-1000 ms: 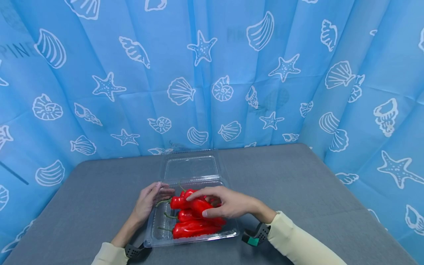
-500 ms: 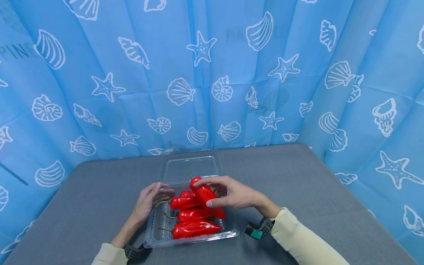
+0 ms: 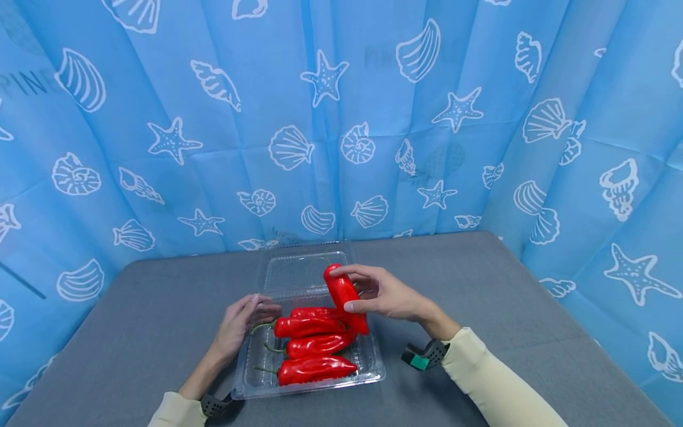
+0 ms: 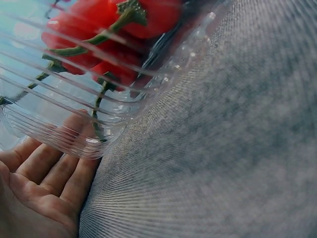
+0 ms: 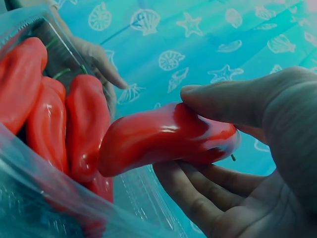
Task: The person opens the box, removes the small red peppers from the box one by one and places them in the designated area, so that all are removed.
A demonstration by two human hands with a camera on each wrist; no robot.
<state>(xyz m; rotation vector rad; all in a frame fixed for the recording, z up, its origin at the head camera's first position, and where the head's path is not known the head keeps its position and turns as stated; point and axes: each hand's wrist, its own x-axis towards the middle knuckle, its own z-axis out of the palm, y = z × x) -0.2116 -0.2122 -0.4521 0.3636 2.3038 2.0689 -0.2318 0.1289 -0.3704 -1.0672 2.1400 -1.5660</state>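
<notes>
In the head view, my right hand [image 3: 392, 295] grips a red pepper [image 3: 341, 287] between thumb and fingers, raised over the right side of a clear plastic clamshell box [image 3: 256, 359]. The right wrist view has this pepper [image 5: 141, 139] lying across the fingers, thumb on top, its stem end toward the palm. Several other red peppers [image 3: 315, 369] with green stems lie side by side in the box, stems to the left. My left hand [image 3: 237, 326] rests at the box's left back side; in the left wrist view its straight fingers [image 4: 47, 166] touch the ribbed clear wall.
The box's open lid [image 3: 306, 270] lies back toward the far edge of the grey cloth-covered table [image 3: 453, 284]. Behind it hangs a blue curtain [image 3: 373, 130] printed with white shells and starfish. Black bands [image 3: 427, 354] sit on both wrists.
My right hand has lifted the pepper off the others, turned it stem-end away, and carried it to the back right. The left hand and box have stayed put.
</notes>
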